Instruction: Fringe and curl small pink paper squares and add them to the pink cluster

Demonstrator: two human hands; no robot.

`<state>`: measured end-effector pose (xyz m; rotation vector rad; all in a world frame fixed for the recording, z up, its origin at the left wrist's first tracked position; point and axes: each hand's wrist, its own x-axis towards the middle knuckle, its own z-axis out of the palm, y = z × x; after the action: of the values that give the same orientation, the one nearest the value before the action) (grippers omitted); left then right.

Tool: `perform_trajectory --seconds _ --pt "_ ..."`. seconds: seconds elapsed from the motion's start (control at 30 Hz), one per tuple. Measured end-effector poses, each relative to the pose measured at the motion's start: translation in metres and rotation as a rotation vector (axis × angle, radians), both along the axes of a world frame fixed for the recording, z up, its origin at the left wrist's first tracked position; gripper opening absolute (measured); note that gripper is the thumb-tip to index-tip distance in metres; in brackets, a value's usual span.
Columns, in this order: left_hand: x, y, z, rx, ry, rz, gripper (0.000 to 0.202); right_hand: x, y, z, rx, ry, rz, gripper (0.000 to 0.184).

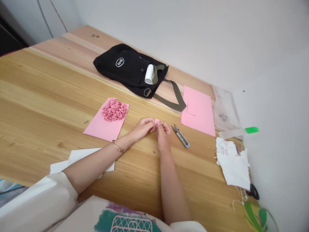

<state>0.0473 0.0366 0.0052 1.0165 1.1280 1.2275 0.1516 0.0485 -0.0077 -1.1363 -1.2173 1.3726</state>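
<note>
Small pink piece (pixel 156 121): flat, pale pink and squarish where it shows; its lower part is hidden by fingers; held up between both hands, above the middle of the worktop (pixel 135 161).
Left hand (pixel 146 125): its grip is closed on one side of the small pink piece, thumb and fingers pinched together.
Right hand (pixel 164 131): its grip pinches the other side, the fingertips close to those of the left hand.
Pink cluster (pixel 114 109): a dense, knobbly mound of short, thin pink strands, lying on a smooth pink sheet (pixel 102 129) with straight edges.
Snips (pixel 180 136): dark pointed blades, slim blue-grey handle, just beside the right hand.
Pink paper stack (pixel 201 112): flat, matte, with a smaller piece on top.
Black bag (pixel 127 66): soft dark cloth, olive webbing straps, a smooth white roll (pixel 149 75) resting on it.
Worktop: yellowish wood with streaked grain and knots.
White paper (pixel 234 169): ragged, torn edges.
</note>
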Motion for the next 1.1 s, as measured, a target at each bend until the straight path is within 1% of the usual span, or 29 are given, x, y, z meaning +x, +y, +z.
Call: perform_trajectory --seconds 0.17,0.27,0.37,0.53,0.77,0.97,1.1 --pt "-0.0005 0.0005 -0.0019 0.007 -0.003 0.005 0.02 0.0002 0.0 -0.0018 0.013 -0.004 0.009 0.028" --pt "-0.0004 0.0003 -0.0022 0.002 -0.011 -0.002 0.019 -0.0002 0.0005 -0.0034 0.001 0.035 -0.009 0.031" --pt "0.0001 0.0002 -0.0019 0.003 -0.006 -0.006 0.019 -0.0002 0.0009 -0.0041 -0.008 0.022 -0.02 0.032" --pt "0.0003 0.0009 -0.0033 0.026 0.009 -0.002 0.023 0.0004 0.0 -0.0022 0.019 -0.006 0.011 0.03" --pt "0.0003 0.0004 -0.0023 0.0 0.007 -0.01 0.018 -0.0006 0.0007 -0.0033 -0.001 0.072 -0.005 0.034" --pt "0.0002 0.0001 -0.0015 0.025 0.029 -0.013 0.022 0.0001 0.0005 -0.0019 0.012 0.033 0.008 0.028" --pt "-0.0001 0.0 -0.0024 0.018 0.028 -0.009 0.02 -0.0006 0.0003 -0.0007 0.018 0.054 0.01 0.03"
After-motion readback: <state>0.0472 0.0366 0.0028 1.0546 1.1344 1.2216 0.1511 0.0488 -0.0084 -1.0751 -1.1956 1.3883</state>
